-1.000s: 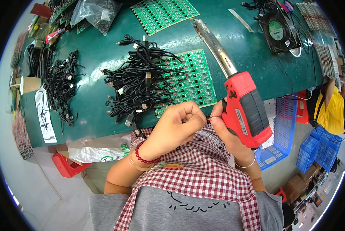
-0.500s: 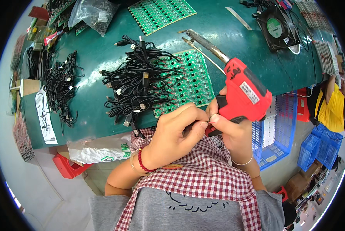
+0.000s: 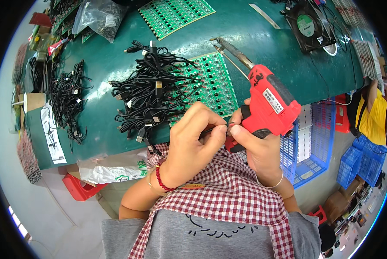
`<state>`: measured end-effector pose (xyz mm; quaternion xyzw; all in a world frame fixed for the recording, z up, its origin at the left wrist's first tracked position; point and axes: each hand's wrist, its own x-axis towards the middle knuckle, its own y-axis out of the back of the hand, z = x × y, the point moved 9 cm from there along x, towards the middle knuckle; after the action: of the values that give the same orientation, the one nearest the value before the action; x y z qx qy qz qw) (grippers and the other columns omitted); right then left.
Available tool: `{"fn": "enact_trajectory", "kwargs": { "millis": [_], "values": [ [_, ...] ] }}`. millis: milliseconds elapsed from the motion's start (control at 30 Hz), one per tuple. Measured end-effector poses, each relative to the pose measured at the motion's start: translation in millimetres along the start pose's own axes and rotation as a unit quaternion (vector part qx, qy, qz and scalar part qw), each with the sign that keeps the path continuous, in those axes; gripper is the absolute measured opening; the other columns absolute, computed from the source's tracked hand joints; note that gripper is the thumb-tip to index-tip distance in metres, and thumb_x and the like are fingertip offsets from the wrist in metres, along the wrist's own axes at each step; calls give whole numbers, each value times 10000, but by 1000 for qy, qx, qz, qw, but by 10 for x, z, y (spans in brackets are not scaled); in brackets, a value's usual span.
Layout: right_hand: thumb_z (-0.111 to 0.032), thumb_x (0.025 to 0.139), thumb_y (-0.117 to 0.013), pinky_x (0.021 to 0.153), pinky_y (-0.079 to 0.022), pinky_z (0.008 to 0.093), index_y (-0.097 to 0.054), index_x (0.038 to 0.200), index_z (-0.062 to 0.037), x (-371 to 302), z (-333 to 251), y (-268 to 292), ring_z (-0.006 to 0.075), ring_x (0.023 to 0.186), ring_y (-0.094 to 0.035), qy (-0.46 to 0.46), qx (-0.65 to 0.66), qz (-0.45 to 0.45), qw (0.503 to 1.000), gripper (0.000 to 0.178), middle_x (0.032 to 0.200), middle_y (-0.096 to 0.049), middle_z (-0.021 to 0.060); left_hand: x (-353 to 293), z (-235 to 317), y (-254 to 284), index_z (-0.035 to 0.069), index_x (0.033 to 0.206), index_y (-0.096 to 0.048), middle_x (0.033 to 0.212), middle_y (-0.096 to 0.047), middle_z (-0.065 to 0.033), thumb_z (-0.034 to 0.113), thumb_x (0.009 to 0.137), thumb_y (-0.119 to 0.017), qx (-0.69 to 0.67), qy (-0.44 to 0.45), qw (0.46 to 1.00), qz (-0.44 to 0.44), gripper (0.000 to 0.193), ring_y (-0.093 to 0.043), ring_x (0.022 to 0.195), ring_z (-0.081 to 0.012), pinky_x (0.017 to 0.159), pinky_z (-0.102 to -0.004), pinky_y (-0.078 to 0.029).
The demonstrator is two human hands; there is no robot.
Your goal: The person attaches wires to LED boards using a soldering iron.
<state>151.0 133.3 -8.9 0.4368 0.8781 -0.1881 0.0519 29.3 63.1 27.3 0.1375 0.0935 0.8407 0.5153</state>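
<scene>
My right hand (image 3: pixel 262 151) is wrapped round a red soldering gun (image 3: pixel 276 103), whose metal tip and thin wire-feed tube point up and away over the table. Its thumb and forefinger also pinch close to my left hand (image 3: pixel 191 144). The left fingers are pressed together on the end of a thin dark wire (image 3: pixel 208 129), mostly hidden by the fingers. Just beyond both hands lies a green circuit board panel (image 3: pixel 221 88) with rows of small parts. Black USB cables (image 3: pixel 146 93) are heaped over its left side, several with red wire ends at the board.
A second board panel (image 3: pixel 174 17) lies at the far side of the green table (image 3: pixel 103 108). More black cables (image 3: pixel 68 99) are at the left, near a paper cup (image 3: pixel 34 101). At far right stands a black fan (image 3: pixel 308 28); below the edge is a blue crate (image 3: pixel 318 146).
Both hands have shifted slightly left, still close together. The soldering gun has moved a little left with the right hand. A small tilt of the view shifts the table items slightly.
</scene>
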Motion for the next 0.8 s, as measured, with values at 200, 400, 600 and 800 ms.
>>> {"fn": "enact_trajectory", "kwargs": {
  "millis": [200,400,600,800],
  "values": [
    [13,834,-625,636,-463,240,-517,1073,-5,26,-36,7,81,730,-559,1,30,35,999,263,840,-575,15,1,33,-38,1,817,-576,772,-536,-77,-47,757,-654,15,-15,1000,4,109,-542,596,-153,495,-268,-427],
    [5,841,-624,627,-461,231,-591,922,-14,23,-65,-48,72,721,-558,-16,-83,-11,996,90,814,-580,9,-25,46,-64,5,843,-566,784,-553,-66,-37,766,-658,70,-37,997,26,127,-564,595,-143,525,-261,-461],
    [0,847,-625,681,-477,235,-605,937,-13,37,-32,21,82,779,-583,-13,-83,33,996,93,863,-611,19,11,-157,-61,-16,829,-563,755,-544,-58,-51,774,-638,-20,33,997,70,100,-540,618,-92,551,-224,-445],
    [-70,905,-571,738,-478,323,-430,1250,24,-8,-170,286,165,775,-578,46,-97,90,990,385,849,-595,91,193,-81,-28,4,792,-575,1034,-562,-86,-34,691,-673,277,-58,956,76,146,-605,832,-239,637,-315,-496]
  ]
}}
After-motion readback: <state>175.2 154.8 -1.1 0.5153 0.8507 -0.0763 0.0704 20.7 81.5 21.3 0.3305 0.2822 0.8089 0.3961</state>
